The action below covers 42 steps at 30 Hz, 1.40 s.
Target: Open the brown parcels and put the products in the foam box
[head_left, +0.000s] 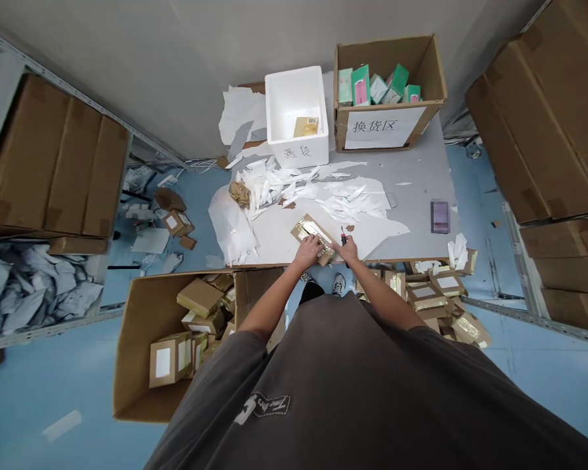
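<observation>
A small brown cardboard package [302, 227] with shiny tape and a white label lies at the table's front edge, tilted away from square. My left hand [309, 250] rests on its near part, fingers bent over the top. At the package's right side is my right hand [347, 249], closed around a slim dark tool with some red [343, 239], whose tip points away from me. White paper scraps [345, 203] are spread just beyond the package.
A white foam box [301, 151] and a carton of green boxes [342, 130] stand at the table's back. A phone-like object [440, 217] lies right. Below the edge are a big carton of parcels [137, 339] at left and piled parcels [426, 295] at right.
</observation>
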Available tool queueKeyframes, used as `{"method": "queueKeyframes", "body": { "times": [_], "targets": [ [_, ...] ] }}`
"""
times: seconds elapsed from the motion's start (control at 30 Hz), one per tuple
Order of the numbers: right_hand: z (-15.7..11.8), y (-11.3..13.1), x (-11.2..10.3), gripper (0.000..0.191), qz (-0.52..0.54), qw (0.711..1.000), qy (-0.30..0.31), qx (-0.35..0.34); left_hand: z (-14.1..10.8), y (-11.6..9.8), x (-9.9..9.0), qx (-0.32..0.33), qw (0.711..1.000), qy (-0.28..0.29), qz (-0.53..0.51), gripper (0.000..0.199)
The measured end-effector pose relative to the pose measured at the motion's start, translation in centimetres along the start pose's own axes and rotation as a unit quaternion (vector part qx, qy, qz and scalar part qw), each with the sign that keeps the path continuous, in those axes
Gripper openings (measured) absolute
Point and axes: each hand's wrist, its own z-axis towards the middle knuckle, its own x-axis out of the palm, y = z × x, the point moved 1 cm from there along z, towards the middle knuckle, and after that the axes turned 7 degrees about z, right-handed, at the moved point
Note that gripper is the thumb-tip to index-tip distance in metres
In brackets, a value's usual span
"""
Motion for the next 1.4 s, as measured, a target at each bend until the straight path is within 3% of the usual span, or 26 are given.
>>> {"method": "queueKeyframes", "body": {
  "times": [0.1,0.17,0.3,0.37,0.43,0.6,0.77,0.9,1.1,1.23,1.4],
  "targets": [
    [1.6,2.0,-0.1,0.052,0.001,0.999,0.009,-0.035,-0.3,0.3,0.4,-0.022,0.999,0.003,-0.024,0.060],
    [1.9,2.0,-0.9,0.047,0.033,0.998,0.044,-0.044,-0.4,0.4,0.6,-0.032,0.999,0.017,-0.032,0.065],
    [0.3,-0.3,-2.8,0.031,0.110,0.972,0.208,-0.010,0.0,-0.2,0.9,-0.056,0.998,0.001,-0.038,0.063],
    [-0.7,-1.4,-3.6,0.030,0.089,0.954,0.287,0.001,0.2,-0.6,1.0,-0.071,0.997,-0.006,-0.041,0.063],
    [-1.3,-2.0,-4.1,0.031,0.041,0.945,0.323,-0.008,0.4,-1.0,1.2,-0.082,0.996,-0.005,-0.042,0.064],
    [-0.7,-0.7,-5.1,0.032,-0.051,0.944,0.320,-0.062,0.5,-1.0,1.4,-0.086,0.996,0.003,-0.039,0.066],
    [-0.7,0.2,-6.1,0.039,-0.041,0.922,0.385,0.005,0.7,-0.7,1.5,-0.088,0.995,0.005,-0.045,0.074],
    [-1.2,0.3,-5.9,0.046,0.004,0.922,0.387,0.037,0.8,-0.7,1.7,-0.080,0.996,0.015,-0.043,0.076],
    [-0.7,0.2,-5.3,0.048,0.015,0.916,0.399,0.035,0.5,-1.0,1.7,-0.083,0.996,0.010,-0.044,0.082],
    [-0.3,-0.2,-5.4,0.046,0.019,0.896,0.440,0.061,0.7,-0.9,1.7,-0.091,0.995,0.015,-0.045,0.087],
    [-0.2,-0.5,-5.2,0.048,0.028,0.898,0.436,0.053,1.0,-0.7,2.0,-0.091,0.995,0.019,-0.039,0.099]
  ]
}}
